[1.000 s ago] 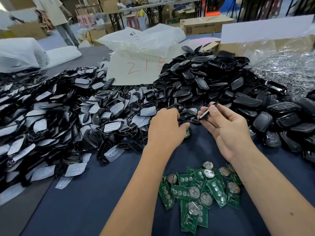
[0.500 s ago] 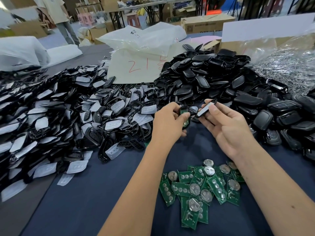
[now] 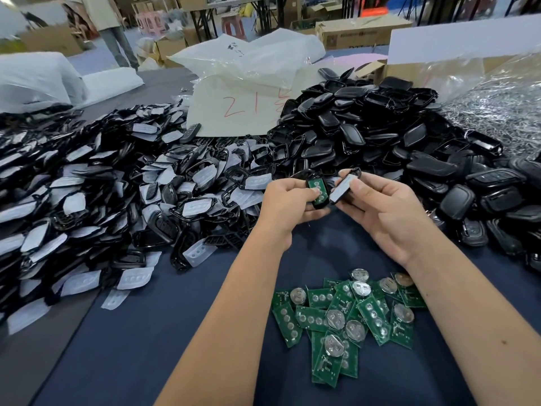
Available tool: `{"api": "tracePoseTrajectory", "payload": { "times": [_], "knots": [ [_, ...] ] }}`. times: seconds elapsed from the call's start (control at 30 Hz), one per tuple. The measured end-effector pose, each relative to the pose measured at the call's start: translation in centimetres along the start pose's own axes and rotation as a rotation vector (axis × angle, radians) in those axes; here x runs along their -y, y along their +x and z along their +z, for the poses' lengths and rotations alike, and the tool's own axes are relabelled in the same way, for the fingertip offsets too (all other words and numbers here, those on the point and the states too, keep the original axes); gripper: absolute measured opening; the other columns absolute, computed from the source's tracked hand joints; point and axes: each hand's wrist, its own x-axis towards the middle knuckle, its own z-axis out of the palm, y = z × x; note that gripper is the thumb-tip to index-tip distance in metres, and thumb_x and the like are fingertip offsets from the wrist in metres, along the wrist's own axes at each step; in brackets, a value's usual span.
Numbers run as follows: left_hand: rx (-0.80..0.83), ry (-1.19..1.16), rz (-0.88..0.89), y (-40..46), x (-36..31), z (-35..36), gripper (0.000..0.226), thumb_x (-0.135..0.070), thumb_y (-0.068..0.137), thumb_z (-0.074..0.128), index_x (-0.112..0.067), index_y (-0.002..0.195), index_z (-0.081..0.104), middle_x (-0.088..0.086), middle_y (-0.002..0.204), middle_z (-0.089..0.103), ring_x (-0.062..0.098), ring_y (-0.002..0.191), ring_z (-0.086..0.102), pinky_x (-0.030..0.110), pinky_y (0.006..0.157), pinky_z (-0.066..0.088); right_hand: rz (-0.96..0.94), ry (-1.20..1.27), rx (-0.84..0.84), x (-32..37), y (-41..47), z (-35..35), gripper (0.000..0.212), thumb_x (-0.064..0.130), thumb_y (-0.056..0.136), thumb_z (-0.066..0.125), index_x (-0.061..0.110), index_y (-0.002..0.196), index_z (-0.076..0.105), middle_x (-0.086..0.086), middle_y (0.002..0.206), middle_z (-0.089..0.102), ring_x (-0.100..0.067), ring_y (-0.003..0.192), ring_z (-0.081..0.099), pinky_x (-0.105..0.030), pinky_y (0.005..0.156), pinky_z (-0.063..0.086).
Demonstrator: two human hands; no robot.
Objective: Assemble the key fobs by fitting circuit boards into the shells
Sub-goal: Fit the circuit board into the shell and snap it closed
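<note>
Mid-assembly on one fob, most of the job still ahead. Left hand [image 3: 288, 205] pinches a black shell [image 3: 317, 192] with a green board [image 3: 317, 189] already seated in it, contact pads facing the camera; thumb and fingers are clamped on the shell's lower edge. Right hand [image 3: 386, 212] pinches the mating piece, a cover [image 3: 343, 187] showing a pale inner face, fingers curled round its right side. Both parts are held up off the blue cloth [image 3: 175, 332], just in front of the shell heaps, and are just beside each other, maybe touching at the lower corner; cannot tell for sure. The shell's long axis runs near upright in view, top leaning slightly away and left, open face toward the person. The cover's long axis tilts, upper end up-right, lower end down-left toward the shell, pale face turned left at the board. Judged step: board in, cover not yet closed on it. Left to do: swing the cover flat over the shell and press shut, then repeat. A loose pile of boards [image 3: 345, 315], some with coin cells, lies on the cloth near the forearms, so plenty of units remain. Shells with white film [image 3: 87, 200] are heaped left, dark shells [image 3: 366, 133] heaped behind and right; whether any in the right heap are finished fobs is unclear.
</note>
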Motion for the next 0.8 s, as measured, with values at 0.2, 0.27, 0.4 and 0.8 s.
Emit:
{"api": "tracePoseTrajectory", "payload": {
  "times": [0.2,0.27,0.4,0.8],
  "knots": [
    [-0.018,-0.015,-0.002,-0.18,-0.30,-0.04,0.006,0.004,0.096,0.064,0.001,0.093,0.068,0.012,0.086,0.074,0.018,0.064,0.072,0.024,0.059,0.059,0.012,-0.009,-0.011,-0.01,0.12,-0.20,0.041,0.016,0.086,0.066,-0.005,0.122,0.066,-0.016,0.115,0.068,-0.027,0.110,0.065,-0.041,0.106,0.055],
    [-0.015,-0.006,0.000,-0.32,-0.31,-0.02,0.005,0.004,0.096,0.064,0.003,0.096,0.069,0.012,0.086,0.074,0.017,0.064,0.072,0.024,0.060,0.060,0.010,-0.025,-0.005,-0.11,0.04,-0.19,0.037,0.015,0.087,0.066,-0.004,0.119,0.068,-0.017,0.114,0.069,-0.027,0.110,0.066,-0.042,0.106,0.054],
    [-0.003,0.000,0.015,-0.42,-0.25,-0.05,0.005,0.005,0.096,0.064,0.003,0.096,0.068,0.008,0.078,0.074,0.014,0.060,0.073,0.025,0.060,0.061,-0.002,-0.037,0.000,-0.28,0.00,-0.27,0.030,0.015,0.086,0.067,0.000,0.113,0.072,-0.014,0.109,0.074,-0.024,0.107,0.069,-0.038,0.101,0.058],
    [-0.068,0.074,0.113,-0.50,0.31,0.46,0.002,-0.001,0.094,0.071,-0.001,0.091,0.071,0.013,0.087,0.073,0.014,0.066,0.070,0.027,0.064,0.062,-0.032,-0.152,-0.072,-0.46,0.24,-0.39,0.016,0.003,0.098,0.063,-0.003,0.110,0.073,-0.018,0.104,0.076,-0.022,0.097,0.073,-0.030,0.085,0.062]
  ]
}}
